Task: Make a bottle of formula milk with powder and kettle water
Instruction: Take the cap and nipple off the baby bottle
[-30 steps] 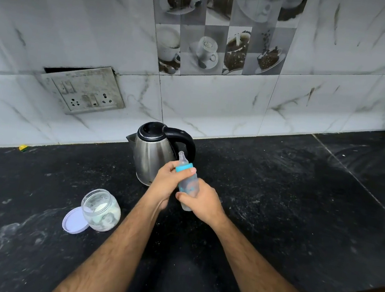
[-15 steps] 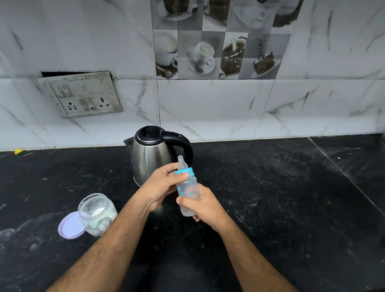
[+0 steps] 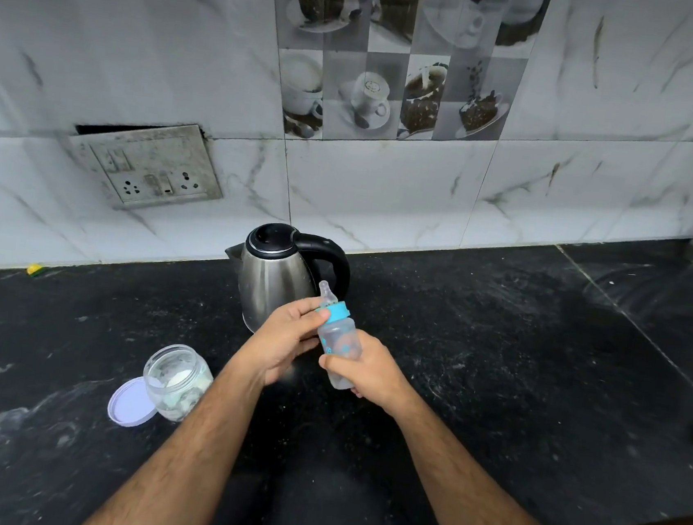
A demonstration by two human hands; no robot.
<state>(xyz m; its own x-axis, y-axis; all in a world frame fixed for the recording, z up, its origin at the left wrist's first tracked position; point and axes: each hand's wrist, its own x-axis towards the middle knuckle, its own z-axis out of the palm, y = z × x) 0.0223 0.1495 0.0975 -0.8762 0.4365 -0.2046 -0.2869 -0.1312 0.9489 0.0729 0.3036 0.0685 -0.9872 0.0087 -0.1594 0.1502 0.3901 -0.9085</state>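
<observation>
I note the right hand [image 3: 371, 372] wrapped round the lower body of the feeding bottle [image 3: 338, 340], holding it tilted above the counter [image 3: 496, 363], just near of the kettle [image 3: 278, 281]; the left hand [image 3: 285, 341] pinches the blue collar [image 3: 337, 310], likely to turn it; the open powder jar [image 3: 178, 377] and its lid [image 3: 131, 402] lie near left, within reach.

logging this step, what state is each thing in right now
bottle: capped, tilted, held off the counter
right hand: grips the bottle body
left hand: fingers on the blue collar
kettle: lid closed, upright
jar: open, some powder inside
lid: off, flat beside the jar
</observation>
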